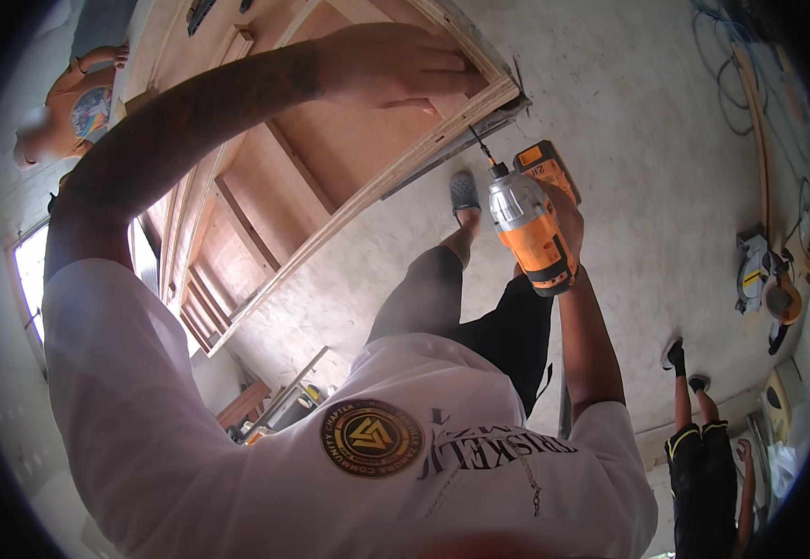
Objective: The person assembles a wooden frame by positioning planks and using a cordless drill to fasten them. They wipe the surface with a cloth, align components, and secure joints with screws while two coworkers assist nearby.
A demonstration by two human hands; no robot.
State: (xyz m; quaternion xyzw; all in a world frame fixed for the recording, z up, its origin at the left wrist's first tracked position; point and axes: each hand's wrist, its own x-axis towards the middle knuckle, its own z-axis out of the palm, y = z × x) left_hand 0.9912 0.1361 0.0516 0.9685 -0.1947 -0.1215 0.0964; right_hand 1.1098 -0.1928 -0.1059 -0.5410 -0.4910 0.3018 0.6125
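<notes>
My right hand (565,228) is wrapped round the grip of an orange and black cordless drill (535,238) with a silver front housing. Its thin dark bit (481,143) points up and left at the outer edge of a plywood frame (330,224); whether the tip touches the wood, I cannot tell. Over the inside of the frame's near right corner lies my left hand (405,65), fingers stretched out and the thumb apart from them. The frame has a thin panel and several wooden crosspieces (301,168).
A person in an orange shirt (83,107) is at the upper left, beyond the frame. Another person in black shorts (705,475) stands at the lower right. A power saw (780,296) and cables (727,79) lie along the right side. Lengths of material (284,401) lie lower left.
</notes>
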